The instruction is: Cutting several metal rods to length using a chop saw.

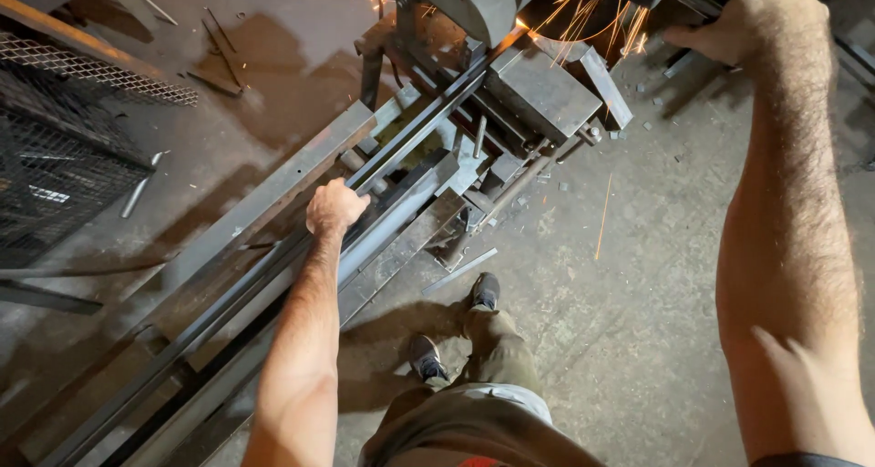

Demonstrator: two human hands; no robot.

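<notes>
Concrete floor (638, 276): grey, dusty, strewn with small metal offcuts (462, 270); the person's dark shoes (485, 290) stand near the saw stand. Left hand (334, 206): grip closed over long steel bars (273, 266) lying on the angled feed rail (273, 189). Chop saw (510, 48): sparks (592, 20) fly at the cut, blade hidden under its guard. Right hand (756, 16): wrapped on the saw's handle, partly cut off by the frame edge. Wire-mesh panel (64, 157) at far left, contents unclear.

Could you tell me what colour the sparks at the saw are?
The sparks are bright orange-yellow, seen in the head view.
</notes>
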